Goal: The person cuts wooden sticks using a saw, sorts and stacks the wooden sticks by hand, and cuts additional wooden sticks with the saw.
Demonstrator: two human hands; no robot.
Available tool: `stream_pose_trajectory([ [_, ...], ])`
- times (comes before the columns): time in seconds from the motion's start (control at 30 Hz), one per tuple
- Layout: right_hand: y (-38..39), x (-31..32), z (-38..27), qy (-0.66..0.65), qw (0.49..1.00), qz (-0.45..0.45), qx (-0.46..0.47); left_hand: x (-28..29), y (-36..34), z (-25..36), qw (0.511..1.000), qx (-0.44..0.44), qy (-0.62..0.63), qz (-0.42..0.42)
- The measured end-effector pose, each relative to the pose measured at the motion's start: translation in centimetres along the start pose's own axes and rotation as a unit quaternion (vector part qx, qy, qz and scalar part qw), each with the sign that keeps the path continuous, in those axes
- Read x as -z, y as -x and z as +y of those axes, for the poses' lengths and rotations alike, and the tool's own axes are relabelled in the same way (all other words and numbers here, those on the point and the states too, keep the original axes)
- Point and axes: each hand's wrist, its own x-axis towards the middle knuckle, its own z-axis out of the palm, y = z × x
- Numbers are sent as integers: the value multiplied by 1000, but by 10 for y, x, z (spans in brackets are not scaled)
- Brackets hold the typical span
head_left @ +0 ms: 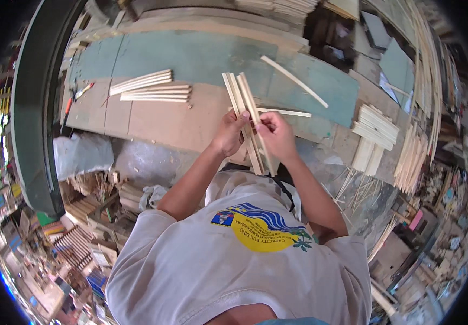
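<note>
My left hand (231, 132) is closed round several pale wooden strips (229, 86), held upright over the workbench's front edge with its thumb across them. My right hand (274, 135) pinches the right-hand strips (244, 86) of the group, just beside my left hand. Behind them a loose strip (291, 114) lies crosswise on the bench (104, 108), and another (293, 80) lies diagonally farther back. Two small bundles of strips (144, 81) rest on the left part of the bench, near an orange-handled tool (70, 105).
Stacks of pale strips (375, 127) and more slats (410, 160) lie at the right. A dark green beam (30, 157) rises at the left. A white sack (82, 157) sits below the bench, among scattered wood scraps and clutter on both sides.
</note>
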Motion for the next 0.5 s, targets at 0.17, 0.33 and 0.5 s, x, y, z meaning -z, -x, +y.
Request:
stream_pose_trajectory([
  [0.17,12,32,-2,25,995,94,20,-36,-33,-22,993,61,-97,-19],
  [0.33,29,74,-4,44,984,171,-14,-77,-57,-43,985,78,-107,-113],
  [0.5,70,121,-9,35,978,186,-93,-145,-75,-62,991,99,-66,-68],
])
